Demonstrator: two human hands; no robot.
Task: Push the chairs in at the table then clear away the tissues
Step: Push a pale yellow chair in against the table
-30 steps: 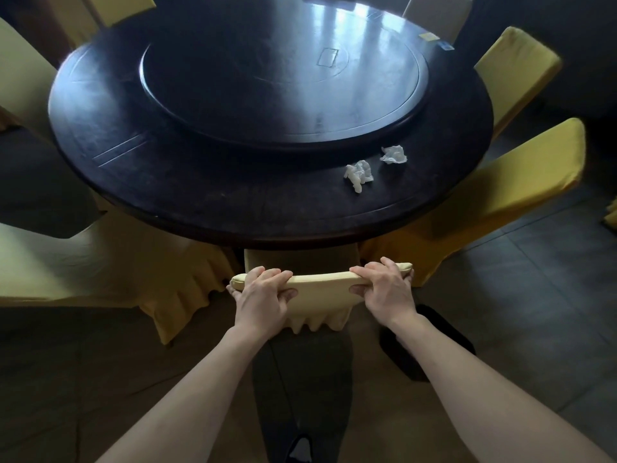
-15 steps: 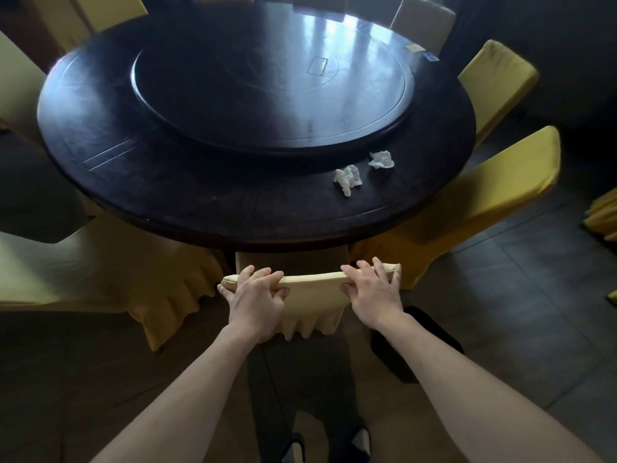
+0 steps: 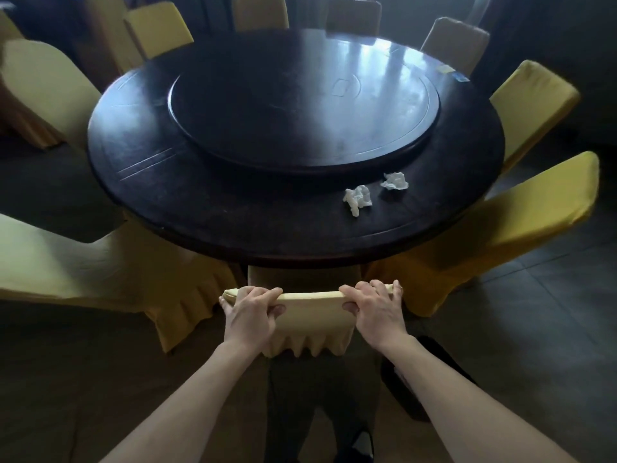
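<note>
A chair in a pale yellow cover (image 3: 312, 315) stands right in front of me, its seat tucked under the near edge of the dark round table (image 3: 207, 208). My left hand (image 3: 248, 317) grips the left end of the chair's top rail, fingers over it and thumb behind. My right hand (image 3: 375, 310) grips the right end the same way. Two crumpled white tissues lie on the table's near right part: one (image 3: 358, 198) closer to me, one (image 3: 395, 181) a little farther right, beside the raised turntable (image 3: 300, 105).
Several more yellow-covered chairs ring the table. One at the near left (image 3: 83, 262) and one at the near right (image 3: 500, 228) stand angled out from it. Dark tiled floor (image 3: 534, 345) lies to the right. My legs and a dark shoe show below the chair.
The view has pulled back and tilted up, so more of the far chairs show. Both hands keep their grip on the top rail; the chair sits under the table edge as before.
</note>
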